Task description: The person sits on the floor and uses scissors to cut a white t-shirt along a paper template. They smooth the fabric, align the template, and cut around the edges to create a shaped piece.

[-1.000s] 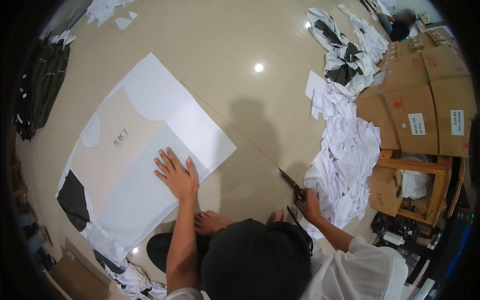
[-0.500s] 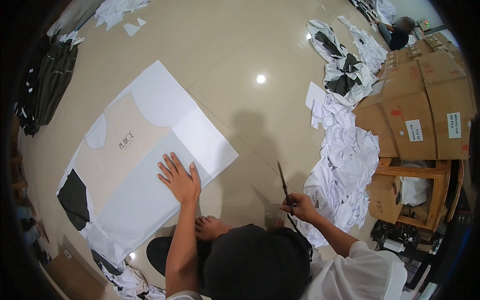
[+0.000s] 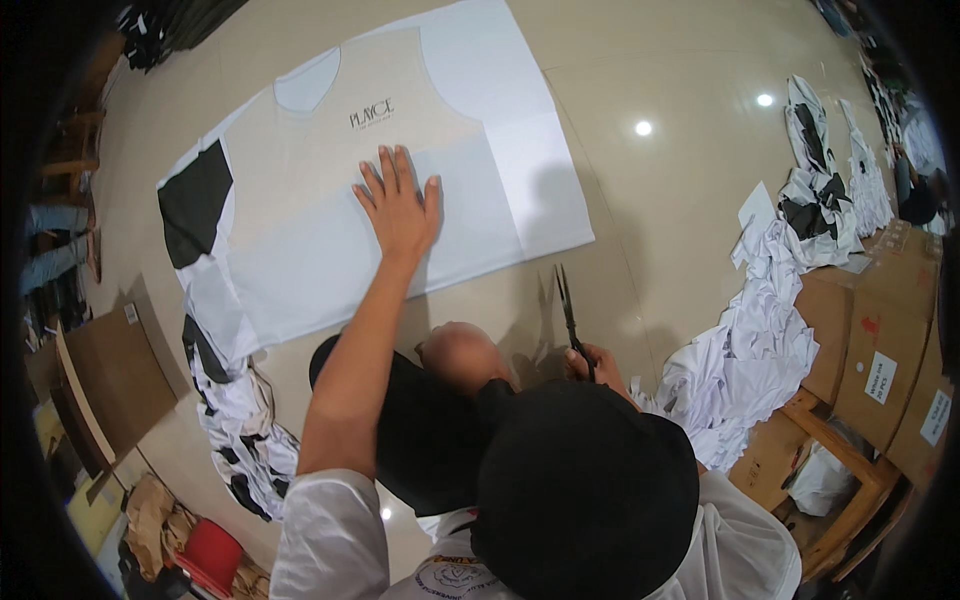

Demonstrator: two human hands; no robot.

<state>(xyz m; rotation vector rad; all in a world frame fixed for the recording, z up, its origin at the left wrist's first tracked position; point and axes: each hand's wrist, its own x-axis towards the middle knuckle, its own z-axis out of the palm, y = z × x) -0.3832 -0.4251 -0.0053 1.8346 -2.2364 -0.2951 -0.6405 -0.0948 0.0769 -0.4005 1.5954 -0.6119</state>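
One spread left hand point(image 3: 402, 222) lay on printed shirt fabric point(image 3: 300, 215); the right hand point(image 3: 600, 364) gripped scissors point(image 3: 569, 308) pointing toward the fabric's near right corner.

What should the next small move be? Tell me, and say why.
Probably ease the scissors forward to the near edge of the printed sheet. The right hand grips them with the blades pointing toward that edge, their tips appearing just short of it, while the left hand lies spread on the sheet, seemingly steadying it.
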